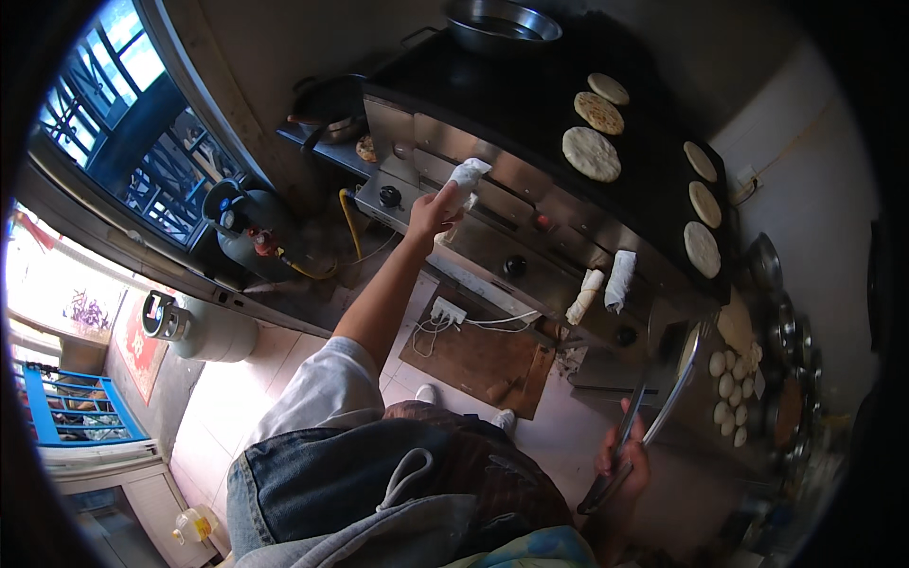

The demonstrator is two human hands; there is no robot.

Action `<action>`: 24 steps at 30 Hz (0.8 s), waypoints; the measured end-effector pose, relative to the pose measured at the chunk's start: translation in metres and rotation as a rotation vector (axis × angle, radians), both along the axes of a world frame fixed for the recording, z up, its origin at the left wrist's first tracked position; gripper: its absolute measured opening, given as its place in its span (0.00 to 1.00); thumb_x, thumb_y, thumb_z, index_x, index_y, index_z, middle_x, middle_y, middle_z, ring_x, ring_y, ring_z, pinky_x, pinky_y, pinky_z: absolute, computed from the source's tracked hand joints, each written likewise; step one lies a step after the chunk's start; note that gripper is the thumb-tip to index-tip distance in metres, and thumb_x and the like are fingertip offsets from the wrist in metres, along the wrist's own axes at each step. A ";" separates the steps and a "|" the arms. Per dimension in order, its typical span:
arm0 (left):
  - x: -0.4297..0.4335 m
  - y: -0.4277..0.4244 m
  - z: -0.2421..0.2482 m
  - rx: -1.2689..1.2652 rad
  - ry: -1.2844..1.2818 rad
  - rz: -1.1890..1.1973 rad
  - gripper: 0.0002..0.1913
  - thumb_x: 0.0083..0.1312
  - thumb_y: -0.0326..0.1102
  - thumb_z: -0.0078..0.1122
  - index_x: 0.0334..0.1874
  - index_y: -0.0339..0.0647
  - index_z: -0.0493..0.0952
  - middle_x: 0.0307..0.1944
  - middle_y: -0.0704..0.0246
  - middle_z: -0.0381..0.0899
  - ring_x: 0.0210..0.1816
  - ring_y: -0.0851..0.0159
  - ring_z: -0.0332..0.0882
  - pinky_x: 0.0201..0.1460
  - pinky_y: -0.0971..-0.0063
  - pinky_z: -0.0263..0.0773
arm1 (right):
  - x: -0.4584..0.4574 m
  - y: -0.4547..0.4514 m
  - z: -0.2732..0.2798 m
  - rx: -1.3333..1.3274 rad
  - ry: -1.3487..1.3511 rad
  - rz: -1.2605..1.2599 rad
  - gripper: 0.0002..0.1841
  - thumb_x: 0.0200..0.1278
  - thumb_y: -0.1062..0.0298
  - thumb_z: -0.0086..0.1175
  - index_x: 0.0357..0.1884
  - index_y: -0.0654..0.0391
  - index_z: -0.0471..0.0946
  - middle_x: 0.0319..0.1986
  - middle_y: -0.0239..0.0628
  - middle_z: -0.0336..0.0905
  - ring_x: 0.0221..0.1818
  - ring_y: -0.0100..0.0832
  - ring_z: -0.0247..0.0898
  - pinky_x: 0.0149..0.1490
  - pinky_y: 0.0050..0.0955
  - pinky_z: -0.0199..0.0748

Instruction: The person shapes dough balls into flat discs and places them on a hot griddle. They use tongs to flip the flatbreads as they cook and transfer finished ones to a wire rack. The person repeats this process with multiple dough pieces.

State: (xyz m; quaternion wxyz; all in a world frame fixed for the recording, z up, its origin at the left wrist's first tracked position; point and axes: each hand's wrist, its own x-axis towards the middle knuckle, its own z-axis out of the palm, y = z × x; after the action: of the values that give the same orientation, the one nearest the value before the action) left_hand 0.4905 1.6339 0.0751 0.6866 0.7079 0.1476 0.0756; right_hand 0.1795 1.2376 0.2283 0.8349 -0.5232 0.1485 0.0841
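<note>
My left hand [438, 211] is closed around a rolled item in white wrapping [469, 175], held in front of the griddle's steel front. In my right hand [625, 454] is a pair of long metal tongs [660, 419], possibly together with another metal utensil; blur hides the detail. Round flatbreads [591, 154] lie in two rows on the black griddle [497, 99], one of them browned [599, 113]. On the griddle's front ledge rest a wrapped roll [621, 281] and a paler roll [585, 297].
A steel basin [503, 28] stands on the griddle's far side. Several dough balls [726, 385] lie at the right, near metal bowls [765, 263]. Gas cylinders [213, 328] stand at the left. A power strip [448, 311] with cables lies below the griddle.
</note>
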 end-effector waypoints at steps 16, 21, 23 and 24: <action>-0.291 0.100 0.055 -0.480 0.201 -0.483 0.28 0.55 0.45 0.67 0.48 0.25 0.76 0.38 0.57 0.82 0.37 0.62 0.82 0.45 0.72 0.76 | 0.063 0.017 -0.005 0.108 -0.073 0.265 0.40 0.62 0.56 0.51 0.70 0.64 0.47 0.33 0.40 0.69 0.18 0.23 0.63 0.19 0.19 0.59; -0.249 0.080 0.059 -0.486 0.203 -0.190 0.24 0.60 0.44 0.61 0.47 0.26 0.75 0.34 0.60 0.81 0.37 0.64 0.81 0.43 0.73 0.74 | 0.081 0.028 -0.012 0.104 -0.077 0.346 0.38 0.63 0.58 0.51 0.70 0.61 0.49 0.32 0.42 0.69 0.19 0.24 0.64 0.19 0.20 0.60; -0.197 0.069 0.056 -0.365 0.233 -0.309 0.21 0.65 0.43 0.57 0.48 0.29 0.75 0.36 0.61 0.80 0.38 0.66 0.80 0.41 0.76 0.74 | 0.082 0.032 -0.011 0.169 -0.045 0.338 0.36 0.63 0.59 0.50 0.70 0.60 0.51 0.32 0.42 0.68 0.20 0.24 0.64 0.20 0.19 0.60; -0.181 0.056 0.050 -0.512 0.074 -0.255 0.20 0.66 0.43 0.56 0.48 0.30 0.75 0.36 0.62 0.80 0.37 0.66 0.79 0.39 0.77 0.73 | 0.080 0.032 -0.010 0.155 -0.036 0.326 0.37 0.62 0.59 0.51 0.69 0.60 0.51 0.32 0.43 0.68 0.20 0.24 0.64 0.20 0.19 0.60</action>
State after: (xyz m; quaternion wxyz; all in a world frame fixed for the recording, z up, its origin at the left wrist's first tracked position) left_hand 0.3096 1.6903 0.1254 0.8410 0.5268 0.0968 -0.0770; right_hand 0.2593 1.2696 0.2186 0.8505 -0.4761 0.0395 0.2202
